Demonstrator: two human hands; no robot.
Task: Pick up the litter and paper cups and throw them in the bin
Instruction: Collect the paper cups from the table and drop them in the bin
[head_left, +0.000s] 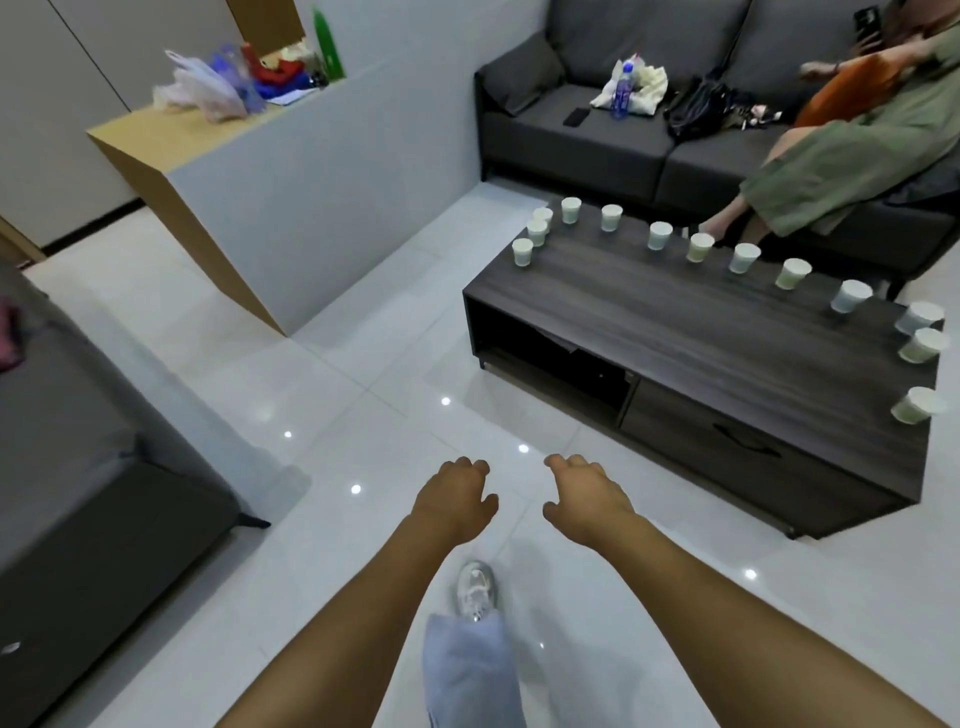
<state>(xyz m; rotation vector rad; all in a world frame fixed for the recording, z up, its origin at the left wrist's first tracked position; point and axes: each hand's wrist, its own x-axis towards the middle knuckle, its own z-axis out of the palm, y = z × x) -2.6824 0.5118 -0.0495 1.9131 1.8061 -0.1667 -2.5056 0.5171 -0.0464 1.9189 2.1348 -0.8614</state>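
Several white paper cups stand upright along the far and right edges of a dark wooden coffee table (675, 338); the nearest to the table's left end is one cup (522, 252), another cup (917, 405) stands at the right edge. My left hand (457, 496) and my right hand (584, 493) are stretched out side by side over the white tiled floor, short of the table, fingers loosely curled and holding nothing. No bin is in view.
A grey sofa (597, 130) behind the table holds a phone, a bottle, bags and a seated person (841, 156). A grey-and-wood counter (270, 182) with plastic bags stands at the left. A dark sofa (93, 441) edges the left foreground. My shoe (474, 590) is on the floor.
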